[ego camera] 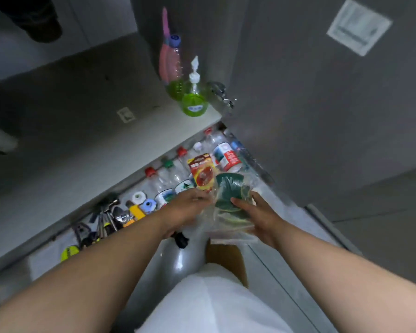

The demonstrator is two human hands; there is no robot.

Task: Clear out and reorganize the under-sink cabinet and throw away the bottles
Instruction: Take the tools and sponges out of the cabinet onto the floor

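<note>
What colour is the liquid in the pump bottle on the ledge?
Bright green. The pump bottle shows best in the head view, the only one.

Dim, cool grey light. White cloth at bottom centre (214, 306) brightest, near blown out. Glare streak on rounded grey metal cylinder (178, 261). Upper-left corner dark. Crinkled clear plastic bag (227, 225) motion-smeared; row of clear plastic bottles (172, 176) soft. Edges bowed by wide lens.

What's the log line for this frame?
phase: sorting cabinet items | left hand: holds red packet | right hand: grips clear bag of green pads | bottles: lying in a row
</note>
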